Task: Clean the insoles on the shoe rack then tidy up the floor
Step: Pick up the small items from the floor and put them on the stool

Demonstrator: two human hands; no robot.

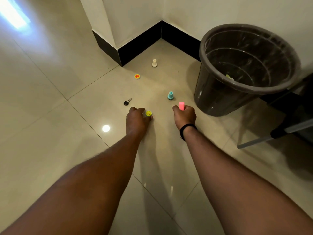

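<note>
Small items lie scattered on the tiled floor (50, 116). My left hand (137, 120) reaches down and pinches a round yellow cap (148, 113) between thumb and fingertips. My right hand (184, 117) grips a pink plastic piece (181, 106) that sticks up out of the fist. Farther off stand a teal stopper-shaped piece (170, 95) and a cream one (154, 63). A yellow cap with a red heart (137, 76) and a black key (127, 102) lie to the left of them.
A dark bin (220, 102) with a clear liner stands at the right against the wall, a scrap of rubbish inside. A metal rack frame (264, 139) reaches in from the right edge. Black skirting (140, 44) lines the wall corner behind.
</note>
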